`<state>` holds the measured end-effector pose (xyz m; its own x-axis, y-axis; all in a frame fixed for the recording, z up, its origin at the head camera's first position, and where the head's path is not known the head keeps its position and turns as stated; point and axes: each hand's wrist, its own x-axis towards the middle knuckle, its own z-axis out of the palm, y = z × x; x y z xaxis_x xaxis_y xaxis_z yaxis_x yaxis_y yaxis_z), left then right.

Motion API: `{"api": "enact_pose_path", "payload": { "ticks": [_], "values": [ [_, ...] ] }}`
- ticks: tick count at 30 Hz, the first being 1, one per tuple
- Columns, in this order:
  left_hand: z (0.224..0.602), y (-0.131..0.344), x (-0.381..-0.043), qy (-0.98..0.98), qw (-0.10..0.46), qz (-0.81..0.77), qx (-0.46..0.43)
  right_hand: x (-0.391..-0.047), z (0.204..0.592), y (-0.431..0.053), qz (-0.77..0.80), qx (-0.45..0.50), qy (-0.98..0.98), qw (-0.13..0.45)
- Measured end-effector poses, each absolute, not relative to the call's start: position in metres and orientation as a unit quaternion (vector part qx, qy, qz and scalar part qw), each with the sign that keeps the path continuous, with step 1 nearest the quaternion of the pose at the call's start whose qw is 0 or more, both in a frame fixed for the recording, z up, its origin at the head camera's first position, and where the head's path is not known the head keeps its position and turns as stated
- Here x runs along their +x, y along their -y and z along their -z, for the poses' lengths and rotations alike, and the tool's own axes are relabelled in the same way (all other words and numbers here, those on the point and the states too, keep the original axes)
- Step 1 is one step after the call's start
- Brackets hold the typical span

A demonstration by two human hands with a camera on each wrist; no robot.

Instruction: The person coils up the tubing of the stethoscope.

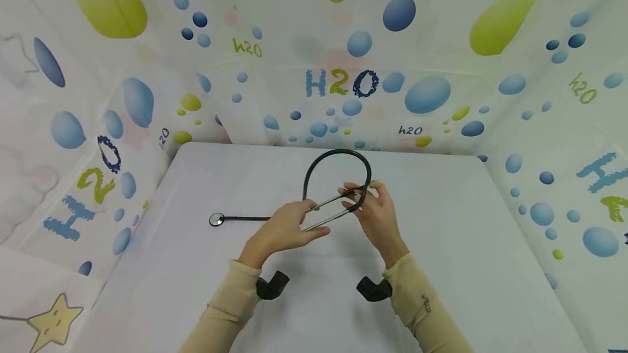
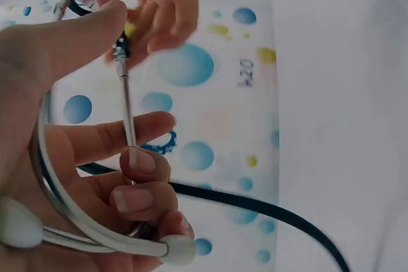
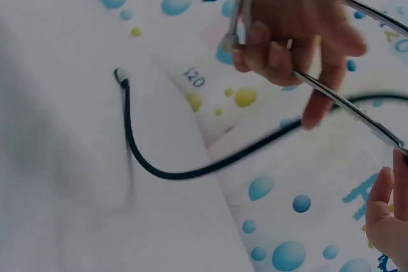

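Note:
A stethoscope with black tubing [image 1: 338,151] and two metal ear tubes [image 1: 325,221] is held above the white table. My left hand [image 1: 286,226] grips the ear tubes; in the left wrist view, its fingers curl around one metal tube [image 2: 127,103]. Pale eartips [image 2: 178,250] show near that palm. My right hand [image 1: 380,219] pinches the stethoscope where the metal meets the black tubing, partly hidden by the fingers. From there the tubing arcs up and back behind the left hand. The round chest piece [image 1: 216,219] lies on the table to the left.
The white table [image 1: 441,244] spreads beneath both hands. Behind it and at the sides hangs a white sheet [image 1: 275,10] printed with blue and green drops and H2O lettering. A dark curved piece [image 1: 272,286] sits at each sleeve cuff.

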<state>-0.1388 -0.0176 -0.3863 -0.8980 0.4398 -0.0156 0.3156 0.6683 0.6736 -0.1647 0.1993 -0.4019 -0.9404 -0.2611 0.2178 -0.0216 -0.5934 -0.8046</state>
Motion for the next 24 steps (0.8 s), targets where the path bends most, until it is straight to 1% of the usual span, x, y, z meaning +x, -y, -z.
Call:
{"api": "enact_pose_path", "payload": {
  "ticks": [2,4,6,8,10,12,14,16,18,20,22,24],
  "values": [
    [0.386,0.022,-0.134,-0.936,0.056,-0.291,0.188,-0.165,0.397,-0.208,0.89,-0.162,-0.415,0.097],
    [0.387,0.027,-0.131,-0.951,0.043,-0.247,0.179,-0.167,0.393,-0.214,0.856,-0.192,-0.472,0.085],
    [0.389,0.028,-0.13,-0.957,0.042,-0.218,0.187,-0.167,0.389,-0.215,0.773,-0.226,-0.592,0.04],
    [0.393,0.026,-0.129,-0.949,0.055,-0.226,0.213,-0.167,0.387,-0.209,0.681,-0.241,-0.691,-0.012],
    [0.399,0.019,-0.129,-0.935,0.065,-0.252,0.24,-0.166,0.387,-0.2,0.637,-0.229,-0.734,-0.05],
    [0.404,0.011,-0.129,-0.922,0.056,-0.287,0.255,-0.165,0.386,-0.193,0.651,-0.181,-0.734,-0.074],
    [0.409,0.006,-0.128,-0.916,0.023,-0.315,0.249,-0.169,0.389,-0.193,0.67,-0.121,-0.726,-0.094],
    [0.412,0.008,-0.128,-0.913,-0.032,-0.333,0.233,-0.176,0.393,-0.201,0.653,-0.061,-0.748,-0.097],
    [0.411,0.015,-0.127,-0.908,-0.09,-0.348,0.216,-0.183,0.399,-0.217,0.594,-0.036,-0.801,-0.067],
    [0.41,0.025,-0.128,-0.898,-0.148,-0.358,0.208,-0.185,0.408,-0.232,0.482,-0.059,-0.873,-0.038],
    [0.407,0.034,-0.13,-0.891,-0.193,-0.359,0.201,-0.181,0.417,-0.242,0.388,-0.139,-0.911,-0.023],
    [0.403,0.04,-0.132,-0.891,-0.216,-0.348,0.197,-0.175,0.424,-0.244,0.369,-0.225,-0.901,-0.031]
  ]
}}
